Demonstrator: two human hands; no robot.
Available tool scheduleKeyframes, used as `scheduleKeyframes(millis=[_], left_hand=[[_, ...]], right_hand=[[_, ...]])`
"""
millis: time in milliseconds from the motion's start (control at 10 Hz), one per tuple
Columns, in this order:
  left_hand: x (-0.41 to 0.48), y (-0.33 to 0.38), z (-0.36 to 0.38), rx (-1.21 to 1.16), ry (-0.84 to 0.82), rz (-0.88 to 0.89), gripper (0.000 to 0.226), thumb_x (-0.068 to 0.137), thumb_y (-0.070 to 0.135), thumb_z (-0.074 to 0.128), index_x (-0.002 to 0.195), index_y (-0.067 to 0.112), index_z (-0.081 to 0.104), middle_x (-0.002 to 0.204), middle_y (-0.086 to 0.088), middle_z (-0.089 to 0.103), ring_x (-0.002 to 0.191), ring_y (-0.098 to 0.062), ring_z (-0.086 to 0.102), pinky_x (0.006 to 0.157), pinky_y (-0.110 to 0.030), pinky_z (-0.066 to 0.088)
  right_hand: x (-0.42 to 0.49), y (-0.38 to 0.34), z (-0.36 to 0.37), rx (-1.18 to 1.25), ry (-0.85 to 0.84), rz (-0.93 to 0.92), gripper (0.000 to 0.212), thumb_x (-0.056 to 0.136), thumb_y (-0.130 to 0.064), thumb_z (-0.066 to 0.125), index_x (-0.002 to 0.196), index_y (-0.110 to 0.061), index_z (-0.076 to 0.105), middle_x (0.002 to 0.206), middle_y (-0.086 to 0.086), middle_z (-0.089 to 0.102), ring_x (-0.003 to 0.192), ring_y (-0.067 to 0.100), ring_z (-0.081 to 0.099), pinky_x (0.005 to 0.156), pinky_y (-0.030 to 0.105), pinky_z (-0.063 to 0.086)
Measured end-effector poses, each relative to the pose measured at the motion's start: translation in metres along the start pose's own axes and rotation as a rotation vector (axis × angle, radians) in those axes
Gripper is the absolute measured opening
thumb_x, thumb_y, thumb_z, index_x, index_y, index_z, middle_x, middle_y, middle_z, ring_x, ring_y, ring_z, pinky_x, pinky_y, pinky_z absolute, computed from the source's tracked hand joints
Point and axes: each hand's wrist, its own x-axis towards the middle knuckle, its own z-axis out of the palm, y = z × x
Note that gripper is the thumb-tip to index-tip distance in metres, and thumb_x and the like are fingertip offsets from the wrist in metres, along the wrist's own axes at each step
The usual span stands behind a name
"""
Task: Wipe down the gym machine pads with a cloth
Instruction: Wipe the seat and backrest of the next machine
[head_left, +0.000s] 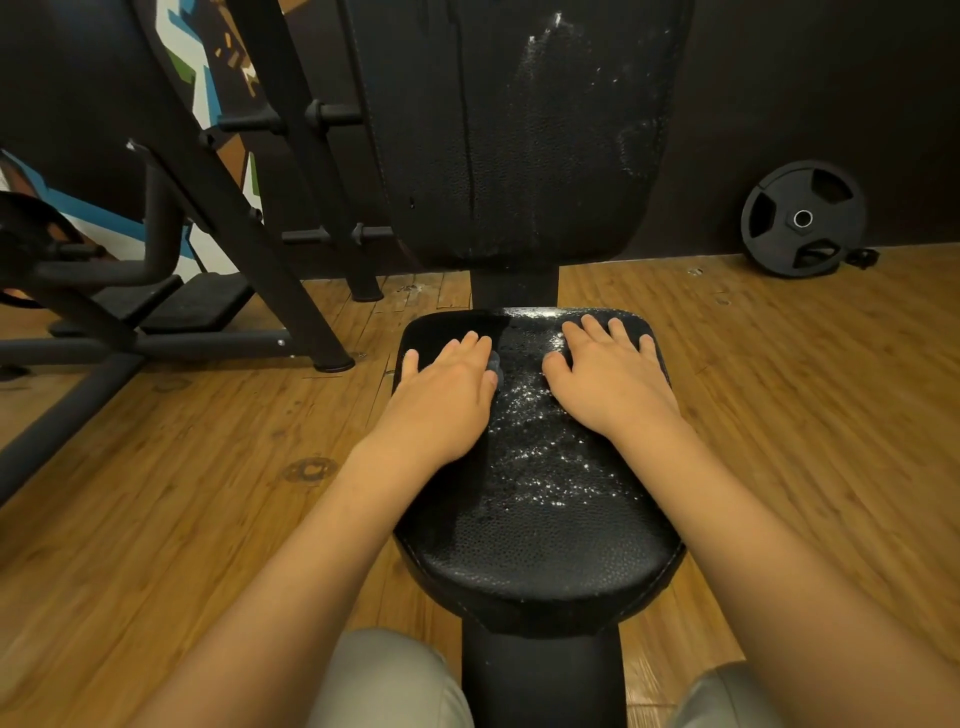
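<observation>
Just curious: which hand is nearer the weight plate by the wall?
The right hand: the weight plate is beyond and right of it. The left hand lies farther left.

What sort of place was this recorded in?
Most likely a gym: the black padded seat and upright back pad of an exercise machine, a weight plate propped at the edge of the wooden floor, and the steel frame of another machine.

Left hand (447, 387) and right hand (615, 387) press the seemingly wet pad (535, 551).
</observation>
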Motion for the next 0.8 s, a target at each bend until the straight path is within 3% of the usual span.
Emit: scheduleKeyframes(millis=[100,300,500,800], left_hand=[[-0.001,0.002,-0.001,-0.018,0.007,0.003,0.052,0.111,0.025,0.029,0.161,0.018,0.017,0.170,-0.001,0.012,0.156,-0.018,0.009,0.126,-0.049,0.003],[-0.043,-0.002,0.009,-0.067,0.049,0.012,0.052,0.111,0.026,0.028,0.162,0.024,0.017,0.170,0.005,0.011,0.156,-0.012,0.006,0.125,-0.040,0.001],[-0.007,0.005,0.001,-0.055,0.018,-0.044,0.051,0.111,0.025,0.027,0.162,0.019,0.018,0.170,0.000,0.011,0.157,-0.018,0.007,0.125,-0.048,-0.002],[-0.056,0.005,0.012,-0.037,0.113,-0.026,0.052,0.110,0.027,0.028,0.161,0.025,0.019,0.169,0.007,0.014,0.155,-0.012,0.010,0.125,-0.038,0.003]], right_hand=[[-0.001,0.000,-0.001,0.002,-0.001,-0.001,0.062,0.108,-0.047,0.023,0.163,-0.020,0.021,0.172,0.004,0.012,0.158,0.029,0.005,0.127,0.054,0.004],[-0.001,0.000,-0.001,0.000,0.001,-0.006,0.062,0.108,-0.046,0.023,0.164,-0.020,0.020,0.172,0.004,0.012,0.158,0.029,0.005,0.127,0.054,0.003],[0.000,0.000,-0.001,-0.003,-0.004,-0.004,0.061,0.108,-0.046,0.023,0.163,-0.020,0.020,0.172,0.004,0.012,0.158,0.029,0.005,0.127,0.054,0.003],[0.000,0.000,-0.002,-0.009,0.004,-0.008,0.062,0.108,-0.047,0.022,0.163,-0.021,0.021,0.172,0.004,0.012,0.158,0.030,0.006,0.127,0.054,0.004]])
